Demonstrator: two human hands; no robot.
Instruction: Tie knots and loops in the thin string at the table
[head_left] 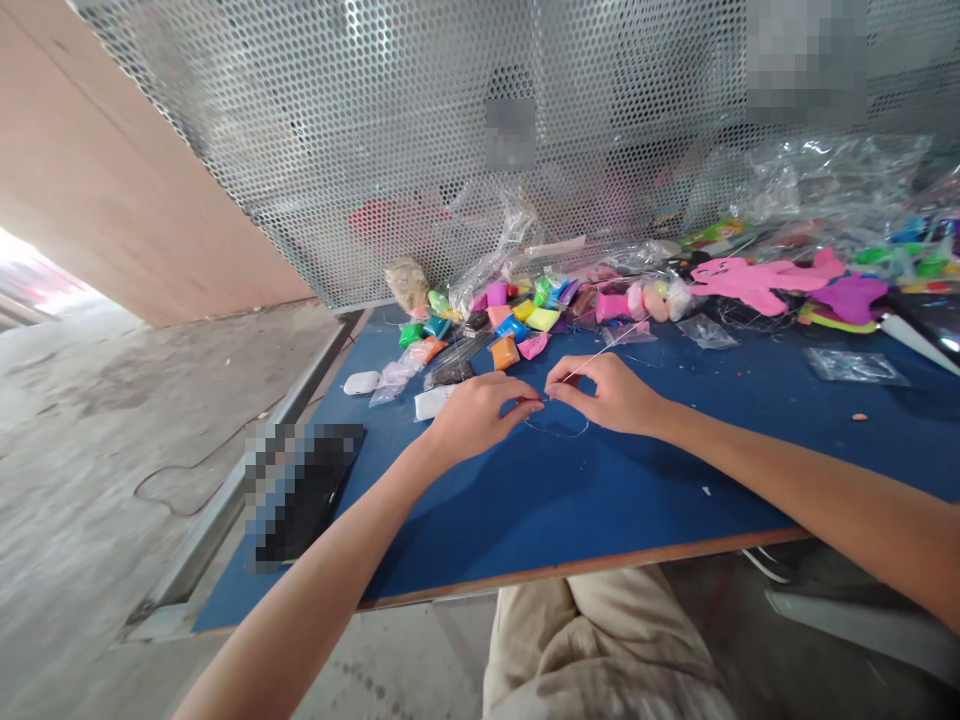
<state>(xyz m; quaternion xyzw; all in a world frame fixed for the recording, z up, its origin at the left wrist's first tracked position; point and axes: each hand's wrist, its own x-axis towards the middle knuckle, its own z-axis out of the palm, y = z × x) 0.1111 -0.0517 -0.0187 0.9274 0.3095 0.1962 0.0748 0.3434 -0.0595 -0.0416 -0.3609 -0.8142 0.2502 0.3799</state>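
Note:
Both hands meet over the middle of the blue table, fingertips almost touching. My left hand [484, 408] is closed in a pinch, thumb against fingers. My right hand [609, 392] pinches a thin pale strand [606, 350], thread or fine wire, whose straight end slants up to the right. A loose loop of strand hangs just below the fingertips, and the left fingers seem to grip it too. Just beyond the hands lie small colourful packets of modelling clay [512, 328]. A white packet [432, 402] sits beside my left wrist.
A dark phone-like slab [311, 500] lies at the table's left edge. Toward the right are a pink clay figure [765, 280], a purple piece [851, 298], a white-bladed tool [919, 342] and clear plastic bags [840, 180]. A perforated metal panel [420, 130] rises behind the blue table [637, 490].

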